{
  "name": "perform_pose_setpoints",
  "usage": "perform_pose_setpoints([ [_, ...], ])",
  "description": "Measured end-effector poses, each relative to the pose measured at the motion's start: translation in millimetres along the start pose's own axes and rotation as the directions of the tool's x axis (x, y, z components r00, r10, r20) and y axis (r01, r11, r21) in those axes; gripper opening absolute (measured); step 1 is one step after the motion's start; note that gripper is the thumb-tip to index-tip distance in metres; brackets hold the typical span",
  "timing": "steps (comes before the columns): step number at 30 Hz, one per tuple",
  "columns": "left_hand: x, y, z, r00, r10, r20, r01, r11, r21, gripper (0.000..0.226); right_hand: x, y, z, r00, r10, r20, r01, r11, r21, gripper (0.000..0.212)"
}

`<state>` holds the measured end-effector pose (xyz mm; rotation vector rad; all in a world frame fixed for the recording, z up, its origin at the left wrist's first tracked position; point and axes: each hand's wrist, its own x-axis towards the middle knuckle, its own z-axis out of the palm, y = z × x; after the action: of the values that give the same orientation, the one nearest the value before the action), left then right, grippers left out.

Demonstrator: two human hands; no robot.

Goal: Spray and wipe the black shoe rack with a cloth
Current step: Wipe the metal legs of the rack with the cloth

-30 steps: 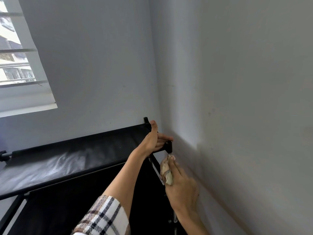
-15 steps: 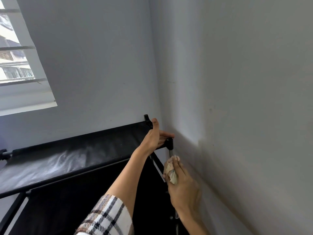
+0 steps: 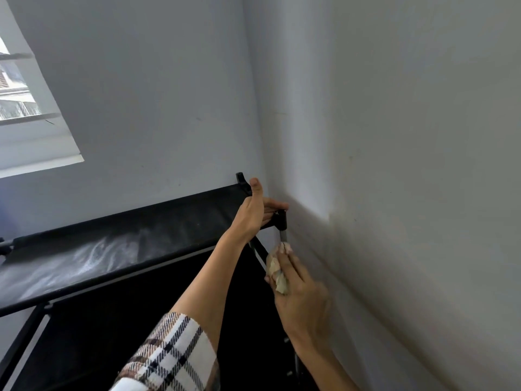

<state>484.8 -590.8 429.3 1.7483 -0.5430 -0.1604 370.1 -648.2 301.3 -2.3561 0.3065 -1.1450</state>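
The black shoe rack (image 3: 118, 249) stands in the corner of the room, its fabric top streaked with pale dust or spray. My left hand (image 3: 253, 213) grips the rack's right side rail near the front corner joint, thumb pointing up. Just below it, my right hand (image 3: 298, 292) holds a crumpled beige cloth (image 3: 276, 272) wrapped against the grey metal upright post under that corner joint. The lower part of the post is hidden behind my right hand and arm. No spray bottle is in view.
A white wall (image 3: 394, 165) runs close along the rack's right side, leaving only a narrow gap. Another wall stands behind the rack, with a window (image 3: 22, 108) at the upper left. Darkness hides the rack's lower shelves.
My right hand with the cloth slid down the post and has come back up a little. The left hand has kept its grip on the rail.
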Motion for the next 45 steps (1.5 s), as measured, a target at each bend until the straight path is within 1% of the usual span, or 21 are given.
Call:
perform_pose_setpoints([
  [2,0,0,0,1.000,-0.001,-0.003,0.001,1.000,-0.001,0.088,14,-11,2,0.976,-0.170,-0.139,0.153,0.980,-0.125,0.044],
  [3,-1,1,-1,1.000,-0.004,-0.003,0.004,1.000,-0.005,0.088,20,-14,3,0.966,-0.204,-0.157,0.176,0.969,-0.174,0.043],
  [4,-1,1,0,1.000,-0.005,-0.002,0.005,1.000,-0.008,0.088,23,-16,5,0.973,-0.193,-0.125,0.167,0.966,-0.197,0.046],
  [6,-2,1,0,1.000,-0.004,-0.001,0.004,1.000,-0.006,0.087,19,-17,10,0.994,-0.078,0.079,0.092,0.975,-0.203,0.055],
  [8,-2,1,0,1.000,-0.001,0.000,0.001,1.000,-0.007,0.088,4,-9,19,0.962,0.063,0.266,-0.012,0.982,-0.188,0.055],
  [10,-3,0,0,1.000,0.002,0.001,-0.002,1.000,-0.005,0.088,-11,1,23,0.950,0.104,0.294,-0.055,0.984,-0.169,0.054],
  [11,-2,0,0,1.000,0.002,0.003,-0.002,1.000,-0.005,0.089,-13,1,20,0.964,0.084,0.254,-0.048,0.988,-0.146,0.053],
  [13,-1,-1,0,1.000,-0.001,0.001,0.001,1.000,-0.004,0.088,-7,1,12,0.998,-0.033,0.060,0.038,0.996,-0.077,0.046],
  [15,0,0,0,1.000,0.000,-0.003,0.000,1.000,0.004,0.089,10,3,6,0.967,-0.201,-0.158,0.182,0.975,-0.129,0.040],
  [17,-1,1,1,1.000,0.004,-0.003,-0.004,1.000,0.006,0.089,23,13,5,0.938,-0.263,-0.225,0.241,0.963,-0.120,0.040],
  [20,-2,1,2,1.000,0.012,-0.006,-0.012,1.000,0.010,0.089,4,38,19,0.971,-0.180,-0.156,0.179,0.984,-0.026,0.044],
  [22,-1,0,1,1.000,0.016,-0.006,-0.016,1.000,0.011,0.089,-26,55,27,0.998,-0.067,0.006,0.067,0.994,0.081,0.058],
  [24,-1,0,0,1.000,0.021,-0.009,-0.021,1.000,0.011,0.088,-45,68,31,0.987,0.009,0.158,-0.030,0.991,0.128,0.064],
  [26,-1,-1,1,0.999,0.030,-0.010,-0.030,0.999,0.022,0.088,-48,73,30,0.987,0.015,0.162,-0.037,0.991,0.132,0.060],
  [31,-2,1,2,0.999,0.040,-0.020,-0.040,0.999,0.021,0.087,-15,50,25,0.990,-0.108,-0.093,0.114,0.992,0.060,0.051],
  [33,-4,2,3,0.999,0.043,-0.030,-0.042,0.999,0.017,0.087,-21,51,30,0.992,-0.119,-0.037,0.121,0.990,0.068,0.057],
  [36,-7,0,6,0.996,0.071,-0.053,-0.069,0.997,0.036,0.084,-58,67,38,0.977,-0.042,0.210,0.021,0.995,0.102,0.065],
  [39,-15,-7,8,0.989,0.131,-0.071,-0.123,0.986,0.114,0.075,-86,85,44,0.927,0.157,0.342,-0.207,0.971,0.117,0.060],
  [41,-23,-14,13,0.973,0.222,-0.056,-0.210,0.963,0.166,0.066,-87,84,43,0.940,0.231,0.249,-0.280,0.943,0.182,0.055],
  [43,-37,-26,20,0.916,0.385,-0.114,-0.359,0.913,0.191,0.051,-75,73,40,0.970,0.213,0.120,-0.234,0.949,0.211,0.051],
  [45,-52,-43,29,0.776,0.564,-0.283,-0.521,0.826,0.217,0.036,-58,62,36,0.993,0.113,0.024,-0.115,0.984,0.138,0.049],
])
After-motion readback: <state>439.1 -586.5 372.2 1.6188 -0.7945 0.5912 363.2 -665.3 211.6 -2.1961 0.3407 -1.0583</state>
